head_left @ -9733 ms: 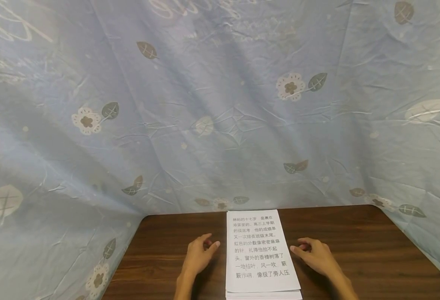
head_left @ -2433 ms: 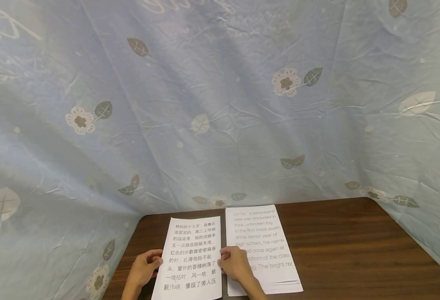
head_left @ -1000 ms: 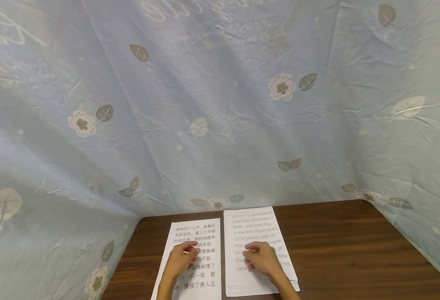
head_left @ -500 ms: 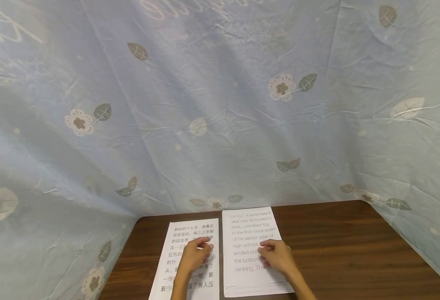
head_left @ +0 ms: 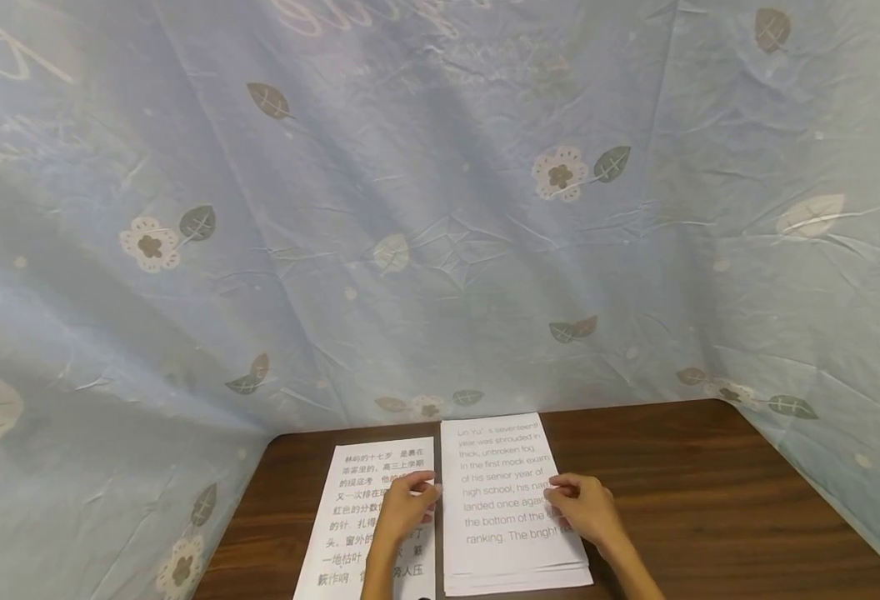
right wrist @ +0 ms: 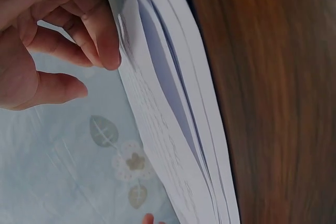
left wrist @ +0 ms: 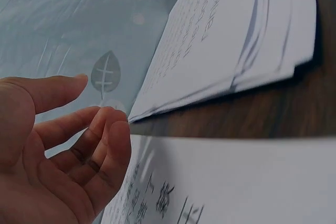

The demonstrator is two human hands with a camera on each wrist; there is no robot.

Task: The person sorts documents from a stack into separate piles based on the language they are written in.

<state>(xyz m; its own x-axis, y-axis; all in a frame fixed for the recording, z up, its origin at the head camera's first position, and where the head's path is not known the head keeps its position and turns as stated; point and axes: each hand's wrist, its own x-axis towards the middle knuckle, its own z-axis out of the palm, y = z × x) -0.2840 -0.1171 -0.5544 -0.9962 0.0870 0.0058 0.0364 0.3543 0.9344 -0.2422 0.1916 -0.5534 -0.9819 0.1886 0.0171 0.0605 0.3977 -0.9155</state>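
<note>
A white sheet printed in Chinese [head_left: 346, 521] lies on the left of the table. To its right is a paper stack [head_left: 494, 475] with an English page on top. My left hand [head_left: 404, 510] hovers over the Chinese sheet's right side, close to the stack's left edge. In the left wrist view, nothing sits between the thumb and loosely bent fingers of that left hand [left wrist: 73, 156]. My right hand [head_left: 590, 512] is at the stack's right edge. The right wrist view has this right hand [right wrist: 63, 30] with thumb and fingers apart, a fingertip by the paper edge; contact is unclear.
The dark wooden table [head_left: 717, 508] extends to the right of the stack. A pale blue cloth [head_left: 440, 333] with leaf and flower prints hangs behind the table and along its sides. Sheet edges at the stack's near end are slightly uneven.
The Chinese sheet went from the stack's top to the left, carried by both hands, and was let go. Since then both hands have moved right, towards the stack's two sides.
</note>
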